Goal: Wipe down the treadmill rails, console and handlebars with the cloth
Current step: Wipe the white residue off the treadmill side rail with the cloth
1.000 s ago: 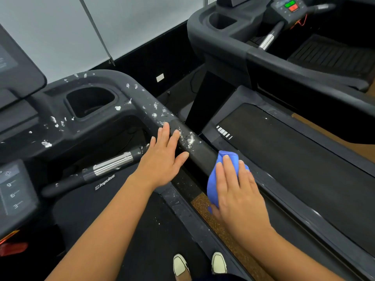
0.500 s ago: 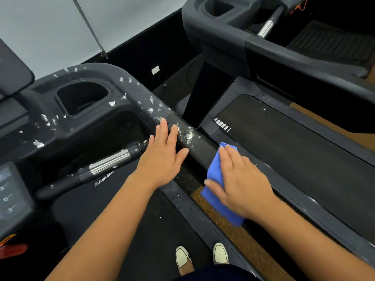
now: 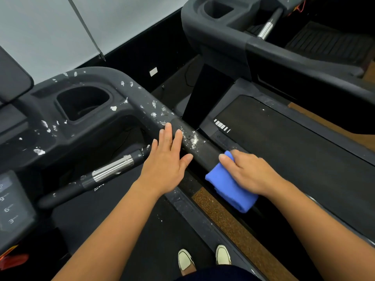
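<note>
Cloth (image 3: 231, 191) at handlebar (image 3: 203, 151) end

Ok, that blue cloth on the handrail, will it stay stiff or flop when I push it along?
Probably floppy: the blue cloth drapes over the handrail and hangs folded below it. Likely light: the right hand alone holds it there. It may bunch rather than slide flat, being loosely folded.

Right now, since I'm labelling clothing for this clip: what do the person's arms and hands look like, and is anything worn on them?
The left forearm and right forearm are bare as far up as the frame shows; no sleeves in view. The left hand and right hand wear no gloves, and no watch, bracelet or ring shows on wrists or fingers.
</note>
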